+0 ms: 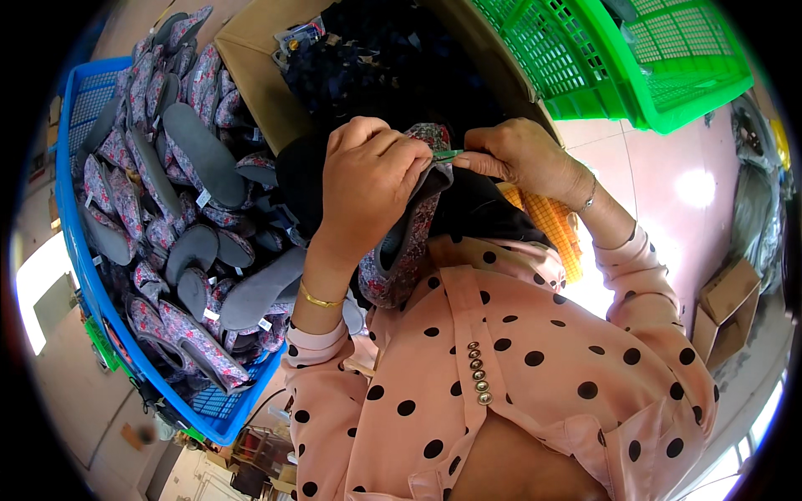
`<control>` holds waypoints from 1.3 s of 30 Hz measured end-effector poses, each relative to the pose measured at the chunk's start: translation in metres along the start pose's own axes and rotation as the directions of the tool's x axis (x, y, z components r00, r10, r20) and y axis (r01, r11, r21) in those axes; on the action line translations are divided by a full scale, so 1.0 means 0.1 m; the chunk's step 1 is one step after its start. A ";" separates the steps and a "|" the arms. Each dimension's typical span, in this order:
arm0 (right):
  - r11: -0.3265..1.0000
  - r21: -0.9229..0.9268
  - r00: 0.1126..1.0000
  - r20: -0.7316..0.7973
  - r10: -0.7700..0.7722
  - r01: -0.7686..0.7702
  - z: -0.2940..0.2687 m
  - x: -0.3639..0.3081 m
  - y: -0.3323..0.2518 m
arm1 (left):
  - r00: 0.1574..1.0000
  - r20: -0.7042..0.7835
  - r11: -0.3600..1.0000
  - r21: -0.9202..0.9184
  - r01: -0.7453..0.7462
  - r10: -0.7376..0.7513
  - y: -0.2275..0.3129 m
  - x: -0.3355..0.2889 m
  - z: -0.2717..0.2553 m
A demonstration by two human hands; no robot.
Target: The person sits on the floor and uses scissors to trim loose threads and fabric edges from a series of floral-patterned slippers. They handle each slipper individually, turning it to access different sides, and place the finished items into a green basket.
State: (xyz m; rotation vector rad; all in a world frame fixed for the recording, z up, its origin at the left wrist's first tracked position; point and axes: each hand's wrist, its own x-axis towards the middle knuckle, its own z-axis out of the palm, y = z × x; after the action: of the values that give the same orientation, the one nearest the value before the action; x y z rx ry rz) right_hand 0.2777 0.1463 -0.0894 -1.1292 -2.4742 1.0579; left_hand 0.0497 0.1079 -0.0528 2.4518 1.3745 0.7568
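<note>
My left hand (364,179) is closed on a floral slipper (399,280) with dark edging, which hangs down in front of my shirt. Its fingers pinch the slipper's upper edge. From the right, my right hand (525,157) grips a small green tool (447,155) between thumb and fingers. The tool's tip touches or lies close to the slipper's edge by my left fingertips; its exact kind is too small to make out. Part of the slipper is hidden behind my left hand and wrist.
At left stands a blue basket (90,275) heaped with floral slippers (203,154) with grey soles. Ahead is a cardboard box (261,83) holding dark scraps (376,67). Green baskets (576,63) are at far right. An orange checked cloth (551,225) lies below my right wrist.
</note>
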 end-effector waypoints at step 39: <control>0.601 0.784 0.985 -0.075 -0.157 0.156 -0.20 0.12 -0.46 | 0.813 0.527 0.127 -0.814 0.566 -0.246 0.64 -0.34 -0.48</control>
State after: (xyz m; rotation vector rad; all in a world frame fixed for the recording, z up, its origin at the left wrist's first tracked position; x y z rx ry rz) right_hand 0.2530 0.1452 -0.0444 -0.5878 -1.6724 1.8115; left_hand 0.0557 0.0423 0.0047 1.0038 0.8969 0.7276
